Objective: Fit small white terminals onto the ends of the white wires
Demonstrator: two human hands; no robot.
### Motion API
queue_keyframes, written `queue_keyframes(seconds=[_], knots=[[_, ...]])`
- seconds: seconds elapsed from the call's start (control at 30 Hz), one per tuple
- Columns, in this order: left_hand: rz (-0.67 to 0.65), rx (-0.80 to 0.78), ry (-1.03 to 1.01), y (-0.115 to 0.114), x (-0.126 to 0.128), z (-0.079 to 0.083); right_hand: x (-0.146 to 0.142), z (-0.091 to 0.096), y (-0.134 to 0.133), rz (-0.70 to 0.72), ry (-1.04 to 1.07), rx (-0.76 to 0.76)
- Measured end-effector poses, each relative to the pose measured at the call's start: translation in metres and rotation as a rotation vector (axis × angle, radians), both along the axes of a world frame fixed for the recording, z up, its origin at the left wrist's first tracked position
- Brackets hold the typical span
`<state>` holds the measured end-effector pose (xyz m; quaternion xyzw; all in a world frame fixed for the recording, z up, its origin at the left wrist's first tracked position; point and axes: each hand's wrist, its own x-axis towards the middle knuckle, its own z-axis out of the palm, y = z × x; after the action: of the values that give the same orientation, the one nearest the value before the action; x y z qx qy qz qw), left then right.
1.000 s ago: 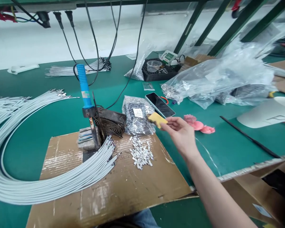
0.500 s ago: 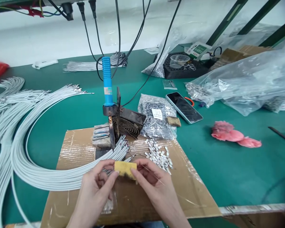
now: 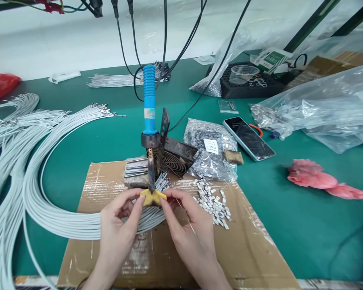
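A yellow sponge (image 3: 153,199) with a dark scorched lower edge is pinched between my two hands. My left hand (image 3: 121,221) grips its left end, my right hand (image 3: 187,225) its right end. The sponge bends around the dark tip of an upright soldering iron (image 3: 149,100) with a blue handle, held in a stand. A thin strand runs across my right fingers. Right behind the sponge lie the ends of a bundle of white cables (image 3: 78,223), which curves in from the left. Small white metal pieces (image 3: 213,203) are heaped right of my right hand.
Cardboard (image 3: 248,249) covers the bench under my hands. A black fan (image 3: 178,157) stands behind the iron, near a silvery bag (image 3: 210,161) and a phone (image 3: 249,138). Pink crumpled material (image 3: 323,179) lies at right. Black cords (image 3: 211,78) hang from above.
Both hands have moved the sponge forward and up onto the iron's tip; it was flat before and is now folded around the tip. The view has shifted slightly left.
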<state>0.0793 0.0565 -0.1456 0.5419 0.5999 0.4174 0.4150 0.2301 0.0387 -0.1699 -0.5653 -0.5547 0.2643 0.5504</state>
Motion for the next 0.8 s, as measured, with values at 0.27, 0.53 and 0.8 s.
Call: queue_keyframes(seconds=[0.27, 0.53, 0.8], knots=[[-0.056, 0.303, 0.267, -0.009, -0.001, -0.002, 0.006, 0.008, -0.008, 0.037, -0.208, 0.157], [-0.037, 0.439, 0.351, -0.005, 0.009, 0.003, 0.000, 0.011, -0.002, -0.029, -0.308, 0.289], [-0.161, 0.473, 0.466, -0.014, 0.010, 0.000, 0.001, 0.009, -0.006, 0.060, -0.085, 0.051]])
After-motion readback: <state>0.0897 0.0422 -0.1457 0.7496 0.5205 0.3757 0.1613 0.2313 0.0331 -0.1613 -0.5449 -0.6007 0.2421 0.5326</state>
